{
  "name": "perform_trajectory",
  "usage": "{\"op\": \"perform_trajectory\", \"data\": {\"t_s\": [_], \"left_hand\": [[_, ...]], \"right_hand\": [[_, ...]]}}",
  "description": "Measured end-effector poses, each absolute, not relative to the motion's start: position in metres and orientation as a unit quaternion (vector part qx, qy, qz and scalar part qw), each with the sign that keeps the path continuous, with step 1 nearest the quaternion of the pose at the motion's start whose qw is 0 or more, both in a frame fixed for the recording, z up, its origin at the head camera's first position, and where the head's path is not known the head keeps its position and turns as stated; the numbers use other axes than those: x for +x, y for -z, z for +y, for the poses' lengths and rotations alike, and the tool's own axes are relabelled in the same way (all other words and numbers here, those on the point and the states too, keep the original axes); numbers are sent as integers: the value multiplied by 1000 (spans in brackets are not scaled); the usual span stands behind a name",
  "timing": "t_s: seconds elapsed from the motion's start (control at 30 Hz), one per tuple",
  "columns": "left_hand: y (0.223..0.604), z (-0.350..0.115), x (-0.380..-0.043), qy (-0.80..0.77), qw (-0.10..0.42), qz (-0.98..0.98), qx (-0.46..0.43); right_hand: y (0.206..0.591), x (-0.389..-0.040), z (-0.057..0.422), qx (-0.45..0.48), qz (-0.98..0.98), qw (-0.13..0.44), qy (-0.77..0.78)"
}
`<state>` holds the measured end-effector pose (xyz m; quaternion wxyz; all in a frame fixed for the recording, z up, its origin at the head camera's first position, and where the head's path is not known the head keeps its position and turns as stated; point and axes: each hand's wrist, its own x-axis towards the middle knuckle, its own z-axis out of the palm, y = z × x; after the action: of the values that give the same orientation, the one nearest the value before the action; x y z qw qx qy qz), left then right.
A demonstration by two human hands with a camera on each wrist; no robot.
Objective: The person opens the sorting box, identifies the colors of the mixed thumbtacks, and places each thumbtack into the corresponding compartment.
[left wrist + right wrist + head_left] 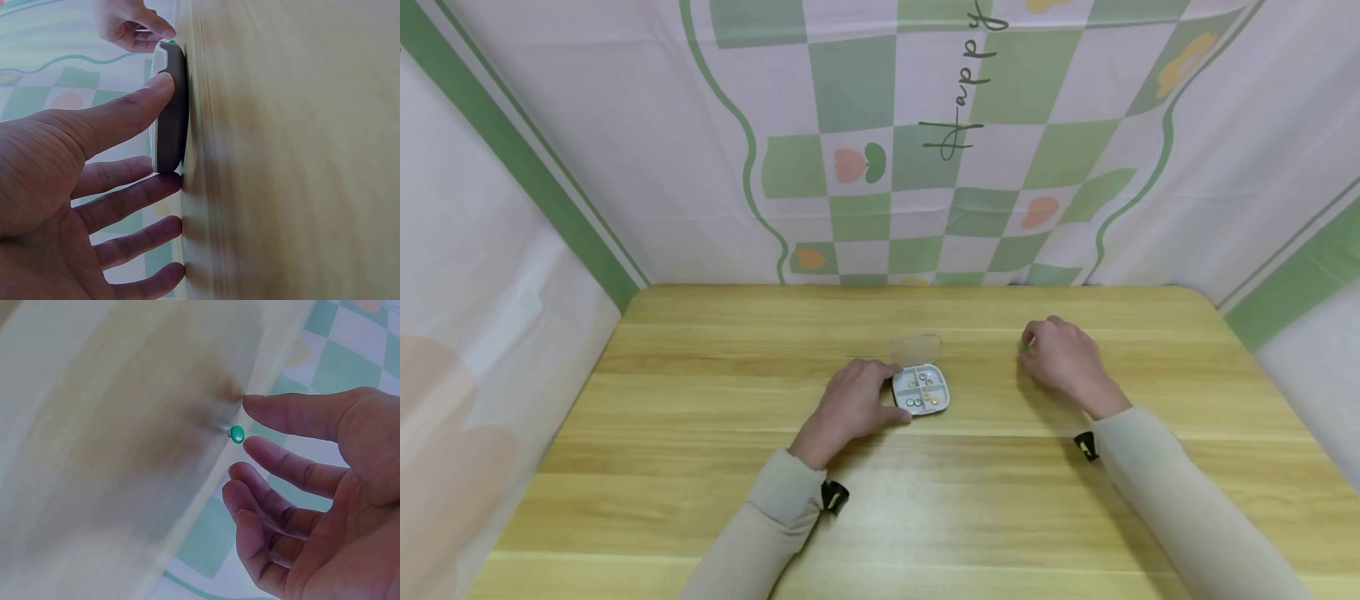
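Observation:
A small pill case (921, 390) lies on the table with its clear lid (916, 349) raised at the far side. White dividers split it into several compartments, which hold small round coloured studs (913, 402). My left hand (856, 400) grips the case from the left, thumb on the near side and index finger at the far side. In the left wrist view, the dark outer wall of the case (172, 112) shows under the thumb. Off to the right, my right hand (1063, 357) is at a green stud earring (237, 434), thumb and index fingertips apart on either side of it.
The wooden table (940, 500) has a back edge that meets a curtain (850, 100) with green and white checks. Similar cloth hangs at both sides. Each wrist wears a small black camera mount (834, 497).

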<state>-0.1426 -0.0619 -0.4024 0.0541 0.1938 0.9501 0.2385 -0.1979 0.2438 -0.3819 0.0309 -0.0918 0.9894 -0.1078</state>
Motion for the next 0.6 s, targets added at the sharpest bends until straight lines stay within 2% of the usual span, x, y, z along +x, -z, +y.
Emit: {"op": "perform_trajectory", "data": {"t_s": [0.6], "left_hand": [[403, -62, -143, -239, 54, 950, 192]], "right_hand": [[383, -209, 243, -87, 987, 49, 125]]}}
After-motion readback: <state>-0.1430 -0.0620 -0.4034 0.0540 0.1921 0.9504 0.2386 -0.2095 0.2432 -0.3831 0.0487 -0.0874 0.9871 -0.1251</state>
